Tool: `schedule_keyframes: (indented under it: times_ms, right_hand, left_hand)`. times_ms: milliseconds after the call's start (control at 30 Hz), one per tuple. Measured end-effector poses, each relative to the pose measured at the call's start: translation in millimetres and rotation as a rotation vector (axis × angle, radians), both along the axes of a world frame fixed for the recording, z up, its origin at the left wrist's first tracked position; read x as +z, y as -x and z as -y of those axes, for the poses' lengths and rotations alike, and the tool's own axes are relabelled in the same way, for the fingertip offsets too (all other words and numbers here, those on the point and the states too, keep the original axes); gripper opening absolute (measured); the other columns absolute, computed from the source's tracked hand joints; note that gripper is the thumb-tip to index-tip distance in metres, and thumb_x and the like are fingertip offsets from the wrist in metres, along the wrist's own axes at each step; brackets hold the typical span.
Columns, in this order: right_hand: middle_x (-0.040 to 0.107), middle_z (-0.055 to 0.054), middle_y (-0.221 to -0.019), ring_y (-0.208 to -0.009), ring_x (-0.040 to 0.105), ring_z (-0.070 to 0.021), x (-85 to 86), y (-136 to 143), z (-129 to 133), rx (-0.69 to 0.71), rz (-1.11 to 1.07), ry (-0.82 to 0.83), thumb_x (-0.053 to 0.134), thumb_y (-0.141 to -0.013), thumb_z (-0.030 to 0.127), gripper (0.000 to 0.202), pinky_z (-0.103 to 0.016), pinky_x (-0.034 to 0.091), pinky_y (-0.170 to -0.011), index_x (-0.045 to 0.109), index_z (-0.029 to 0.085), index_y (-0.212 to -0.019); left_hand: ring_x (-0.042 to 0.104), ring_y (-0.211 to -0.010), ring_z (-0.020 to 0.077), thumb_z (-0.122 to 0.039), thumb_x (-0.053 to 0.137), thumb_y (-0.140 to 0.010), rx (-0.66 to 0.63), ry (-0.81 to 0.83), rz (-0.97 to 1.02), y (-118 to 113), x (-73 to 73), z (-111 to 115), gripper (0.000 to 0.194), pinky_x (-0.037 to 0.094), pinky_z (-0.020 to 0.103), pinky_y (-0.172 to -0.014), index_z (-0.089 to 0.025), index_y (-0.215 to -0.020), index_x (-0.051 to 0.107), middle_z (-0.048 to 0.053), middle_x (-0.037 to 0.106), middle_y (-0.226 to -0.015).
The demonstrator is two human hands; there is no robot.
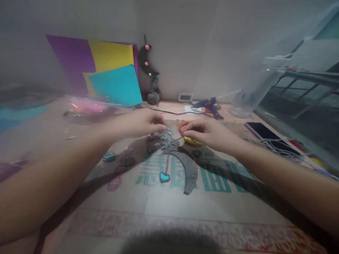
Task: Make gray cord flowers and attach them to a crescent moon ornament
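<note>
A grey crescent moon (189,169) lies flat on the printed board, its upper tip under small grey-and-turquoise flower pieces (171,143). From there a grey cord runs down to a heart pendant (164,177) with a turquoise centre. My left hand (140,123) is at the upper left of the flowers, thumb and fingers closed together; blur hides what they hold. At the upper right, my right hand (208,133) pinches a thin grey cord that leads toward the flowers. Orange and yellow ring handles (192,141), apparently of scissors, lie partly hidden behind the right hand.
Loose flower pieces (108,156) lie left of the moon. Behind are a glue gun (210,107), a small white display (185,97), a yarn ball (153,96) and coloured sheets (116,86). A phone (265,135) with white cables and a clear container (242,104) stand right.
</note>
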State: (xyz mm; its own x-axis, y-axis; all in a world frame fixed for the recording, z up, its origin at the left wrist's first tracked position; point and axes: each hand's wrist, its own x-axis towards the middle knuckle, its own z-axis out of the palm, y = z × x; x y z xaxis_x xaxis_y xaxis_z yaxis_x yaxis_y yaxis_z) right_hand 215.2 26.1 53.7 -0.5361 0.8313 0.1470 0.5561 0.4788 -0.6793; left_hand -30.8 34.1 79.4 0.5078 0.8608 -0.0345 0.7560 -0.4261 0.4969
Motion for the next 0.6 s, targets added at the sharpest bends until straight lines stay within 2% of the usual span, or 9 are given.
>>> schedule_keyframes:
  times_ms: [100, 233, 400, 500, 600]
  right_hand:
    - [0.075, -0.007, -0.096, -0.087, 0.066, -0.0198, 11.2, 7.9, -4.8, 0.090, 0.178, -0.223, 0.060, -0.090, 0.026, 0.019, -0.031, 0.047, -0.078, 0.076, 0.018, -0.095]
    - [0.074, -0.006, -0.093, -0.085, 0.066, -0.0198, 17.7, 17.3, -13.9, 0.190, 0.417, -0.387, 0.058, -0.089, 0.016, 0.018, -0.031, 0.046, -0.079, 0.076, 0.018, -0.087]
    - [0.074, -0.003, -0.083, -0.075, 0.066, -0.0164, 25.4, 22.8, -15.9, 0.127, 0.298, -0.337, 0.057, -0.092, 0.024, 0.017, -0.027, 0.045, -0.067, 0.073, 0.019, -0.087]
    - [0.074, -0.004, -0.079, -0.071, 0.065, -0.0161, 31.4, 25.8, -12.3, 0.090, 0.210, -0.297, 0.057, -0.093, 0.029, 0.020, -0.027, 0.044, -0.062, 0.073, 0.018, -0.087]
    - [0.075, -0.005, -0.083, -0.074, 0.067, -0.0169, 34.3, 26.6, -11.2, 0.096, 0.191, -0.284, 0.057, -0.092, 0.028, 0.020, -0.027, 0.046, -0.063, 0.075, 0.019, -0.093]
  left_hand:
    - [0.062, -0.069, 0.0193, -0.047, 0.056, -0.088, 0.142, -0.062, -0.236, 23.5, 7.1, -8.7, 0.033, 0.037, 0.027, -0.059, -0.019, -0.080, 0.070, 0.004, 0.072, -0.077]
    - [0.063, -0.070, 0.0196, -0.052, 0.055, -0.085, 0.115, -0.037, -0.208, 30.7, -1.0, -11.7, 0.036, 0.037, 0.027, -0.060, -0.021, -0.083, 0.073, 0.003, 0.073, -0.077]
    - [0.064, -0.073, 0.0211, -0.051, 0.059, -0.081, 0.099, -0.077, -0.271, 28.6, -16.9, -9.7, 0.032, 0.040, 0.028, -0.066, -0.024, -0.087, 0.076, 0.004, 0.074, -0.080]
    - [0.065, -0.074, 0.0217, -0.055, 0.067, -0.075, 0.065, 0.000, -0.312, 28.7, -25.4, 3.2, 0.033, 0.041, 0.028, -0.065, -0.025, -0.087, 0.075, 0.004, 0.074, -0.083]
    - [0.066, -0.076, 0.0203, -0.052, 0.067, -0.077, -0.067, 0.144, -0.237, 29.4, -27.2, 20.4, 0.031, 0.042, 0.027, -0.064, -0.029, -0.095, 0.075, 0.001, 0.075, -0.088]
